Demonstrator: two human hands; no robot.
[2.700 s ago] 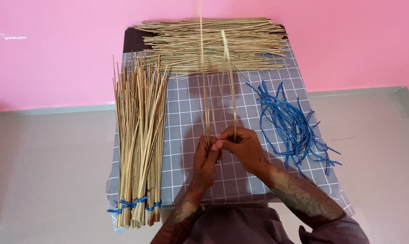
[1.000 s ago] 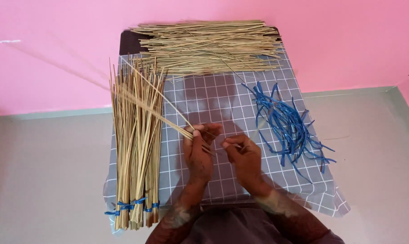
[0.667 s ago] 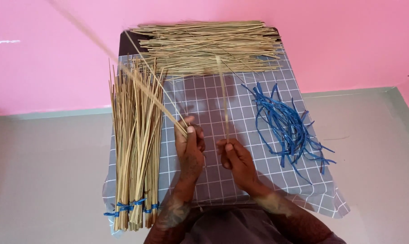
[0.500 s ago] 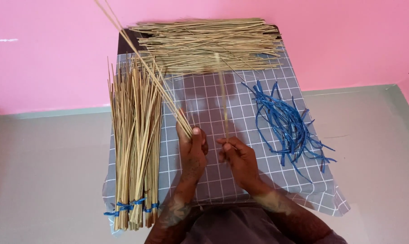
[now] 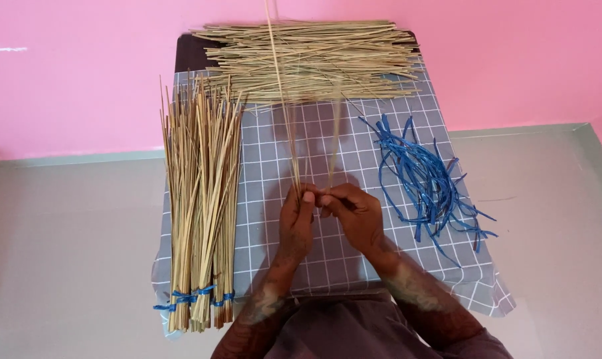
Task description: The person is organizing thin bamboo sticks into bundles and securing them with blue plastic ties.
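We hold a thin clutch of pale straw stalks [image 5: 284, 119] upright over the middle of the gridded grey cloth [image 5: 274, 166], their cut ends pinched at our fingertips and their long axis running toward 12 o'clock, up past the top edge of the frame. Our left hand [image 5: 296, 223] is clenched on the base of the longer stalks, thumb pressed on top; our right hand [image 5: 355, 216] meets it just beside, fingers closed on a shorter stalk [image 5: 335, 143] that rises nearly parallel, a little toward 1 o'clock and blurred. The 2 hands touch at the fingertips, so neither is clearly nearer; the left carries the bulk of the stalks.

At 12 o'clock from the grip, a loose heap of stalks [image 5: 307, 60] lies crosswise, its long axis running 9 to 3, along the far end of the cloth. At 9 o'clock, well apart from our hands, bundled stalks [image 5: 201, 199] lie lengthwise, 12 to 6, bound near their 6 o'clock ends with blue ties [image 5: 195, 298]. At 3 o'clock, a tangle of blue plastic strips [image 5: 424, 176] lies on the cloth, near the right hand but not touching. Nothing stands between our hands and any pile. A pink wall [image 5: 75, 73] backs the scene.
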